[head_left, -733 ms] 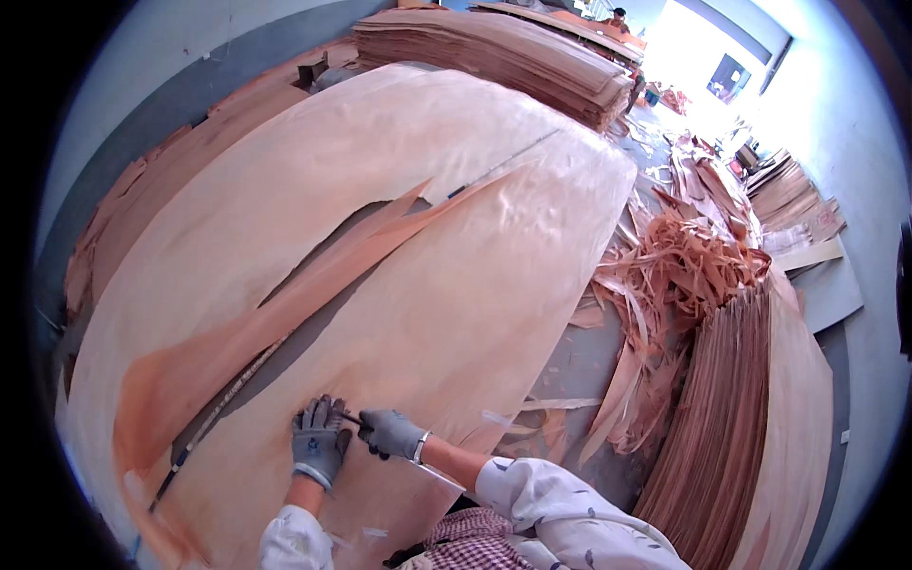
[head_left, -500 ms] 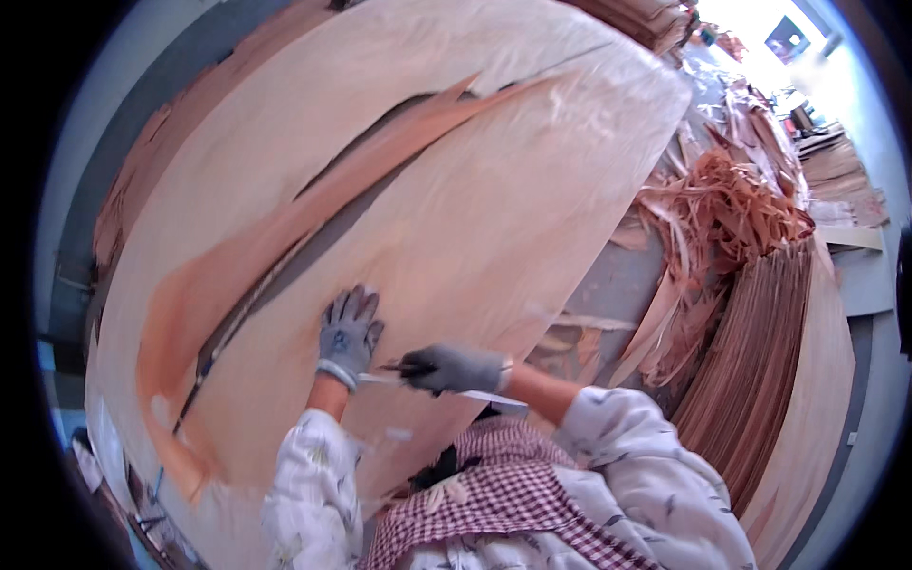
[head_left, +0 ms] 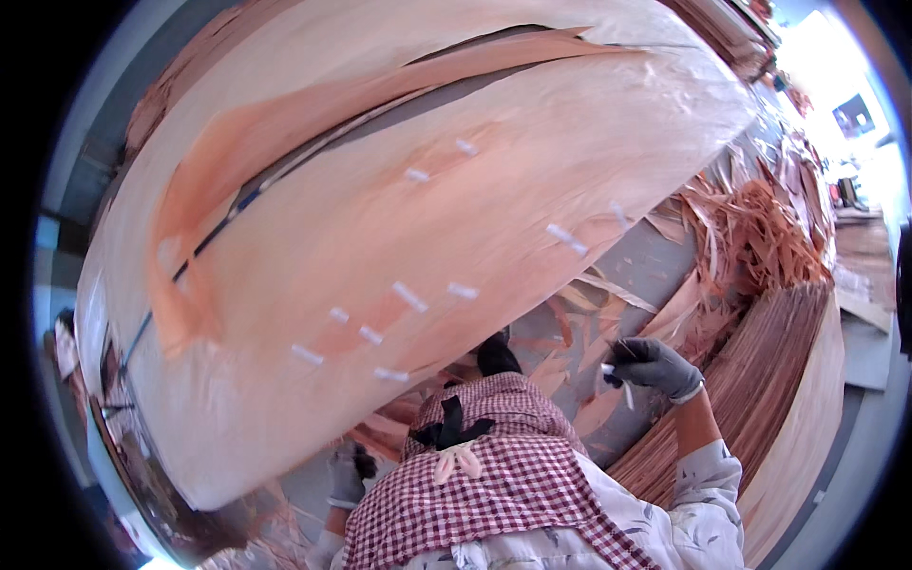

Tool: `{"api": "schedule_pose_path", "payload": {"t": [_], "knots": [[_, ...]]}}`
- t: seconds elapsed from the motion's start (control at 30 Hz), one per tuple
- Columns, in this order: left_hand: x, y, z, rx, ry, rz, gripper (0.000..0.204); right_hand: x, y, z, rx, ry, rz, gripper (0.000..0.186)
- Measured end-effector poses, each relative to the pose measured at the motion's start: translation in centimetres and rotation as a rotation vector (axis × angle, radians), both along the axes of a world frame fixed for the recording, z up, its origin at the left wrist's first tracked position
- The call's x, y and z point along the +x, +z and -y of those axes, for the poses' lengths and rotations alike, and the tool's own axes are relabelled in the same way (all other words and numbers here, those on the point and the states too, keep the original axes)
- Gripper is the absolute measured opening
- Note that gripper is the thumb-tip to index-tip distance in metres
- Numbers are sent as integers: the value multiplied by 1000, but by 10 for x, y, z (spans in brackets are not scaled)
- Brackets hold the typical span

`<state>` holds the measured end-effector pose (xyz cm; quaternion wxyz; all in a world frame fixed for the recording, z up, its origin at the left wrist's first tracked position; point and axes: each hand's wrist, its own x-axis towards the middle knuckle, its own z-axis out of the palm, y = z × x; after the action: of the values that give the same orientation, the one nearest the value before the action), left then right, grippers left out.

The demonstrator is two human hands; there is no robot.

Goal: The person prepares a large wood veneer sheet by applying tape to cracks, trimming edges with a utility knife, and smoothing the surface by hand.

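A large, pale wood veneer sheet point(head_left: 532, 190) spreads before me, with several short white tape strips point(head_left: 409, 296) on it. Along its far part runs a long split, where an orange-brown veneer piece point(head_left: 313, 104) lies beside dark gaps. My right hand point(head_left: 655, 367), in a grey glove, is off the sheet's near edge, closed on a small white strip point(head_left: 629, 394) that hangs from the fingers. A dark bit shows beside it, too small to name. My left hand point(head_left: 348, 473), also gloved, is low by my apron, below the sheet's edge; its fingers are blurred.
To the right stands a tall stack of veneer point(head_left: 727, 380), with a heap of torn reddish veneer scraps point(head_left: 760, 223) behind it. More scraps litter the grey floor point(head_left: 632, 261). A checked apron point(head_left: 494, 484) covers my front, close to the sheet's edge.
Both hands have left the sheet: the left has dropped toward my waist, the right has swung out to the right. The view has turned, and more white strips show on the veneer.
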<state>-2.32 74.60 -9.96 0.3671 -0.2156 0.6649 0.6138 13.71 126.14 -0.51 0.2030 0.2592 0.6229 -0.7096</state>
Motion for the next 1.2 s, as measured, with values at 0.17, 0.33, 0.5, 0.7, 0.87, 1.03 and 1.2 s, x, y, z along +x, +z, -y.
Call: {"api": "schedule_pose_path", "payload": {"t": [0.17, 0.33, 0.5, 0.7, 0.87, 1.03, 1.2], "knots": [[-25, -26, 64, 103, 818, 77, 43, 0, 6, 81, -107, 417, 151, 35], [-36, -37, 110, 179, 972, 80, 45, 22, -40, 143, 41, 684, -103, 41], [-46, -49, 95, 69, 833, -53, 34, 36, -21, 141, 274, 654, -190, 35], [-42, -93, 133, 81, 810, -163, 38, 59, -40, 102, 322, 557, -178, 35], [-44, -103, 151, 75, 817, -137, 42, 39, -50, -12, 195, 94, 55, 31], [-49, -92, 122, 93, 995, -220, 45, -22, -81, -141, 110, -789, -23, 28], [-52, -66, 99, -157, 964, -8, 49, -84, -102, -210, 295, -1077, 46, 45]]}}
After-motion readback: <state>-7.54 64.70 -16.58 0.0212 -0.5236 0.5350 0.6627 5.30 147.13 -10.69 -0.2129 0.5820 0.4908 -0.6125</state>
